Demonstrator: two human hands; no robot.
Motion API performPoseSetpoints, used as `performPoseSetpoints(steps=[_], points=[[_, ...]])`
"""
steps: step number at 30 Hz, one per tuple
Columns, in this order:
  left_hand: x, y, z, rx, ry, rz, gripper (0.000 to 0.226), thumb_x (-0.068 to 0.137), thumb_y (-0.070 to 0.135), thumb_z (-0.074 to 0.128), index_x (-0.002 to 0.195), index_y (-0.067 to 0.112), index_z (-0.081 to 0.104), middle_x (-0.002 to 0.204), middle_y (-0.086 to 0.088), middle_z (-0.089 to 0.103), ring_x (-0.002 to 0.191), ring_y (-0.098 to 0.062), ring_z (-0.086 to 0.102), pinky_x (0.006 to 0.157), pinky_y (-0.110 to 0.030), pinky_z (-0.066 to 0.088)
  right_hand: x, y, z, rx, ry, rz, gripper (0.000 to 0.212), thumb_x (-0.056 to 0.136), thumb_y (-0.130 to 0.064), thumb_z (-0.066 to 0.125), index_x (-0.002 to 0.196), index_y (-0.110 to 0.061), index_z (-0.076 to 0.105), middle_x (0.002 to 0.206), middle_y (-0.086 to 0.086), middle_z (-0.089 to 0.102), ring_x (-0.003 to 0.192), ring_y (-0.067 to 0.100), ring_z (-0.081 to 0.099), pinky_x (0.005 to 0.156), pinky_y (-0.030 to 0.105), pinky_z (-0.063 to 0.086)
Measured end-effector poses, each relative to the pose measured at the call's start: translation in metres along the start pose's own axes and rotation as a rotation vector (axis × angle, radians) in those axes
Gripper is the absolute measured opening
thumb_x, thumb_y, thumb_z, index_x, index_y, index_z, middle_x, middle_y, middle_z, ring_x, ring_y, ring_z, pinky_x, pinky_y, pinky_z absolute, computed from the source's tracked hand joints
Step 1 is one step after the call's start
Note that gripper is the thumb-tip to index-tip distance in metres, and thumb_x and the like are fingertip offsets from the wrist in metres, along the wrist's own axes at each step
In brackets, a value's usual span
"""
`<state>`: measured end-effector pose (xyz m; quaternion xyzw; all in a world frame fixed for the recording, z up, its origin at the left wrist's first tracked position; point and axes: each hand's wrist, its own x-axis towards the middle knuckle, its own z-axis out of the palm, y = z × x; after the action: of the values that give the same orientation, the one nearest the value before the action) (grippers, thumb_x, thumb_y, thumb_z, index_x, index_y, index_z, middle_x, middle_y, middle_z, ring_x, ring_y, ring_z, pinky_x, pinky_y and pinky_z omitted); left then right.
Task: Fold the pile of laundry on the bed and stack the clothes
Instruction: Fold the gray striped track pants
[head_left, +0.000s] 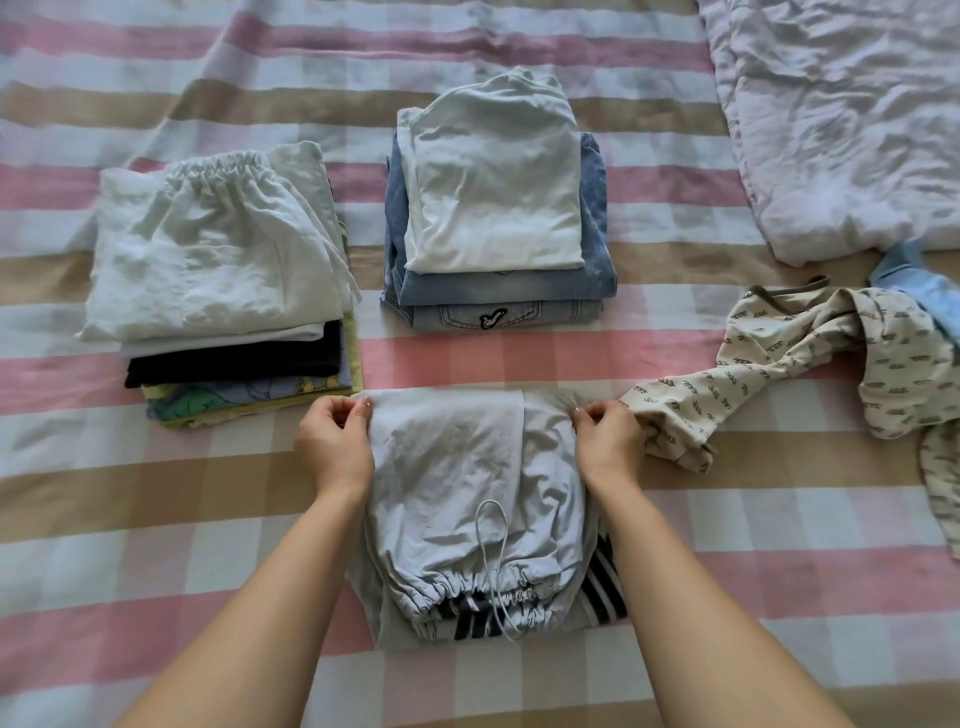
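Observation:
Pale grey drawstring trousers (467, 483) lie folded in front of me on the checked bed, waistband and white cord toward me, with a dark striped garment (602, 582) showing underneath. My left hand (335, 441) pinches the far left corner of the fold and my right hand (608, 441) pinches the far right corner. A folded stack topped by white drawstring shorts (208, 249) stands at the back left. A second stack with a white top (493, 176) on folded jeans (498, 306) stands behind the trousers.
An unfolded cream patterned garment (810, 364) sprawls at the right, touching my right hand's side, with a light blue piece (930, 296) behind it. A crumpled pale quilt (841, 114) fills the back right. The pink, tan and white checked sheet (156, 519) covers the bed.

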<state>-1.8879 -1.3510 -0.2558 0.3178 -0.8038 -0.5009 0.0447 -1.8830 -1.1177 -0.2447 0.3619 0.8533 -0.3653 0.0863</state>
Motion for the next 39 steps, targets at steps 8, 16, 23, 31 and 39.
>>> performPoseSetpoints(steps=[8,16,23,31,39], points=[[0.008,0.003,-0.002,0.010,0.034,0.063,0.012,0.087,0.002,0.057,0.084,0.009,0.048,0.067,0.009,0.046,0.063,-0.014,0.043,0.060,-0.022,0.032,0.020,-0.008,-0.009,0.225,-0.017,0.128,0.012,0.094,-0.017,0.048,0.086,-0.009,0.053,0.092,0.010,0.058,0.088,0.024,0.053,0.082,0.035,0.043],[-0.007,0.007,-0.001,-0.059,0.019,-0.159,0.017,0.092,0.022,0.055,0.100,0.008,0.047,0.078,0.001,0.050,0.070,-0.013,0.047,0.060,-0.016,0.036,0.001,0.003,-0.014,0.205,0.006,0.067,0.035,0.095,-0.035,0.047,0.107,-0.003,0.054,0.098,0.007,0.059,0.095,0.025,0.055,0.076,0.027,0.038],[-0.101,-0.016,-0.027,0.136,-0.143,-0.033,0.027,0.092,0.025,0.053,0.110,0.008,0.042,0.080,0.012,0.050,0.072,-0.012,0.052,0.055,-0.025,0.038,-0.080,0.038,-0.006,-0.069,-0.075,-0.013,0.024,0.097,-0.031,0.042,0.083,-0.014,0.052,0.073,0.000,0.058,0.069,0.022,0.056,0.056,0.031,0.040],[-0.107,-0.016,-0.024,0.354,-0.010,0.189,0.045,0.087,0.001,0.052,0.130,-0.003,0.039,0.120,-0.023,0.051,0.098,-0.028,0.049,0.078,-0.033,0.041,-0.096,0.040,0.002,-0.015,0.258,-0.241,0.027,0.093,-0.007,0.048,0.119,-0.004,0.052,0.111,0.015,0.058,0.092,0.027,0.055,0.064,0.027,0.041],[-0.127,-0.030,-0.008,0.779,-0.431,0.618,0.062,0.094,0.054,0.007,0.142,0.023,0.033,0.154,0.010,0.005,0.140,0.000,-0.016,0.112,-0.035,-0.002,-0.113,0.063,0.023,-0.555,-0.152,-0.435,0.064,0.098,-0.037,0.026,0.138,-0.032,-0.024,0.156,-0.001,-0.018,0.137,0.011,-0.023,0.114,0.039,-0.010]])
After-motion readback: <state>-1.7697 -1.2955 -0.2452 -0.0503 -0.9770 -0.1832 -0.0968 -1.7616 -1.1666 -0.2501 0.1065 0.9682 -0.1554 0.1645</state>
